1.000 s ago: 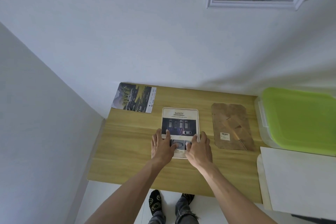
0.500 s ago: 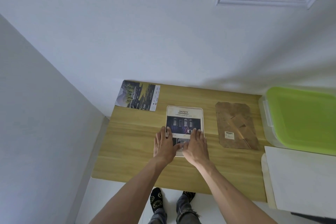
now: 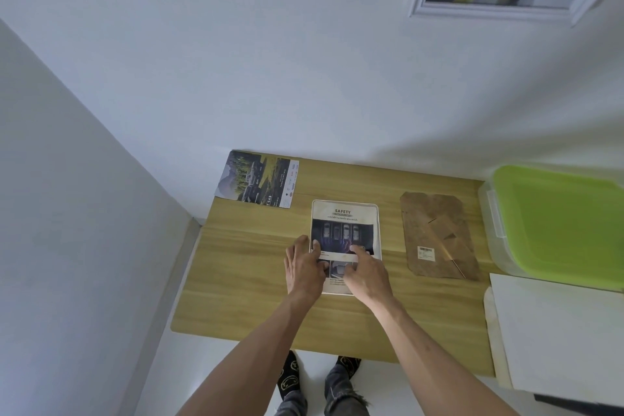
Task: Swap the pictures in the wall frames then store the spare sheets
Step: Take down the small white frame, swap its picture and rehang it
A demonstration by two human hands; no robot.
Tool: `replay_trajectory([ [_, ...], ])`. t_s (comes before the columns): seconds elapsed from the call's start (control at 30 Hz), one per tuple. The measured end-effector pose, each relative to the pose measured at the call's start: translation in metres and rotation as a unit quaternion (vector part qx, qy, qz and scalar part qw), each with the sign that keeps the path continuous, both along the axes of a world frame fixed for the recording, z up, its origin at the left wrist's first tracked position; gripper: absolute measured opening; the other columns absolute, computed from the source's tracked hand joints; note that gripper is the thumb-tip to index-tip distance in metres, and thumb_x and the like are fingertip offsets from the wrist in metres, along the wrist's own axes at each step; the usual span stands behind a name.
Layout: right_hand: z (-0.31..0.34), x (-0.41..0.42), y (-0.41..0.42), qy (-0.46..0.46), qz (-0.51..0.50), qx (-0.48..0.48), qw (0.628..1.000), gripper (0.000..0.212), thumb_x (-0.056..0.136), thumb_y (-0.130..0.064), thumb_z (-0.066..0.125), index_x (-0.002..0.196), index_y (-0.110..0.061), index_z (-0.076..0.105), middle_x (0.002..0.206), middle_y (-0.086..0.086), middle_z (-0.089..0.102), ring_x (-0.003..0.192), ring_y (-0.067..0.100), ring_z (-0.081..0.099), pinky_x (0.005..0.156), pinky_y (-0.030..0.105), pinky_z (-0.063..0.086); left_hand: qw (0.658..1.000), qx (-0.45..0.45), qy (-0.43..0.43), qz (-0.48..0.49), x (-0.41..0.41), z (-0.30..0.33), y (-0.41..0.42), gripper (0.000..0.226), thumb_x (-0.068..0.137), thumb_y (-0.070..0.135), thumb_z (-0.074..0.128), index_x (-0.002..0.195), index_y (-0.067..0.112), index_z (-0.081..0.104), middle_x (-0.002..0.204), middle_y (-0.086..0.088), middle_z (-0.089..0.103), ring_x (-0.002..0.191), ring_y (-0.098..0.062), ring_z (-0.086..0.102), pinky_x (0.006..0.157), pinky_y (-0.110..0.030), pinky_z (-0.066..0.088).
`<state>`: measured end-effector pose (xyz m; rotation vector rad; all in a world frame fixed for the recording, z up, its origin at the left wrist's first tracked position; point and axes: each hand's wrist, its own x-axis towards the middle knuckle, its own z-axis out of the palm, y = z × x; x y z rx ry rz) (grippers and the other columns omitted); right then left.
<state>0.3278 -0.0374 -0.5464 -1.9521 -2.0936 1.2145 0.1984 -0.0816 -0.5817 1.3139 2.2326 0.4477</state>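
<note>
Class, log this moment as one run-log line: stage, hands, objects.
stage: fitting sheet | left hand: on safety sheet | right hand: on sheet | backing board: beside, apart | table

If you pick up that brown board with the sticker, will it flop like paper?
Probably not: the brown board lies flat with crisp edges, so it looks stiff. It seems thin, so likely light. Lying flush on the table, its edge may be hard to lift.

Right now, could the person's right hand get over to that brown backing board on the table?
Probably yes. The right hand rests on the safety sheet, and the brown backing board lies flat just to its right, with only bare table between them.
</note>
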Motion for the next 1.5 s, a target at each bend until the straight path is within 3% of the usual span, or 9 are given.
replay_trajectory([
  [0.1,0.006,0.001,0.011,-0.071,0.041,0.072,0.994,0.045,0.093,-0.013,0.053,0.139,-0.013,0.052,0.126,0.008,0.064,0.108,0.025,0.064,0.086,0.032,0.053,0.999,0.031,0.029,0.009,-0.006,0.008,0.012,0.040,0.092,0.033,0.061,0.128,0.015,0.056,0.148,-0.006,0.032,0.129,-0.025,0.031,0.107,-0.036,0.033],
  [0.27,0.001,0.013,0.041,-0.122,0.071,0.147,0.979,0.051,0.095,-0.022,0.058,0.143,-0.010,0.045,0.145,0.012,0.045,0.129,0.027,0.048,0.105,0.038,0.045,0.998,0.013,0.048,-0.034,-0.027,0.024,0.062,0.079,0.085,0.049,0.066,0.144,0.012,0.029,0.147,-0.009,0.030,0.134,-0.027,0.028,0.111,-0.039,0.029],
  [0.43,-0.012,0.019,0.075,-0.204,0.133,0.104,0.964,0.079,0.098,-0.052,0.048,0.156,-0.012,0.013,0.162,0.019,0.010,0.148,0.035,0.019,0.120,0.044,0.023,0.984,-0.127,0.056,-0.110,-0.033,0.011,0.086,0.102,0.086,0.056,0.062,0.155,0.012,0.001,0.161,-0.017,-0.009,0.148,-0.038,-0.006,0.121,-0.053,0.006],
  [0.57,-0.027,0.021,0.090,-0.222,0.163,0.069,0.959,0.087,0.098,-0.062,0.034,0.158,-0.011,-0.003,0.163,0.022,-0.008,0.152,0.036,0.002,0.123,0.044,0.008,0.984,-0.136,0.049,-0.099,-0.027,0.000,0.081,0.098,0.092,0.054,0.054,0.155,0.016,-0.009,0.158,-0.018,-0.025,0.146,-0.036,-0.021,0.118,-0.053,-0.006],
  [0.9,-0.032,0.021,0.086,-0.137,0.117,0.104,0.978,0.081,0.098,-0.054,0.045,0.157,-0.010,0.012,0.164,0.017,0.003,0.151,0.033,0.010,0.123,0.043,0.019,0.997,0.071,-0.015,0.005,-0.018,-0.007,0.070,0.049,0.090,0.028,0.066,0.137,0.030,0.051,0.162,-0.012,0.012,0.147,-0.030,0.002,0.119,-0.051,0.014],
  [1.03,-0.026,0.023,0.083,-0.070,0.060,0.087,0.992,0.076,0.095,-0.052,0.053,0.152,-0.014,0.022,0.158,0.011,0.022,0.147,0.030,0.024,0.119,0.045,0.029,0.985,0.137,-0.082,0.061,-0.017,0.003,0.064,0.055,0.083,0.026,0.075,0.135,0.027,0.057,0.132,-0.006,0.053,0.125,-0.024,0.035,0.107,-0.041,0.033],
  [1.13,-0.019,0.025,0.083,-0.006,0.020,0.066,0.998,0.053,0.093,-0.048,0.056,0.135,-0.019,0.044,0.139,0.004,0.045,0.132,0.022,0.041,0.110,0.040,0.039,0.931,0.117,-0.316,0.141,-0.018,0.020,0.062,0.063,0.084,0.014,0.074,0.141,0.028,0.051,0.112,-0.002,0.066,0.100,-0.016,0.063,0.087,-0.029,0.055],
  [1.23,-0.007,0.029,0.082,0.058,-0.035,0.023,0.997,0.047,0.090,-0.048,0.059,0.128,-0.020,0.058,0.135,0.003,0.053,0.130,0.022,0.047,0.109,0.041,0.040,0.854,0.103,-0.463,0.215,-0.026,0.029,0.060,0.077,0.082,0.005,0.074,0.148,0.023,0.038,0.105,-0.014,0.068,0.087,-0.026,0.073,0.073,-0.041,0.062],
  [1.5,0.021,0.045,0.064,0.196,-0.173,-0.061,0.963,0.049,0.087,-0.037,0.073,0.127,-0.014,0.059,0.132,0.003,0.061,0.113,0.018,0.060,0.091,0.031,0.047,0.764,0.092,-0.578,0.271,-0.036,0.055,0.051,0.054,0.087,-0.004,0.065,0.136,0.014,0.054,0.103,-0.017,0.073,0.086,-0.031,0.073,0.069,-0.040,0.061],
])
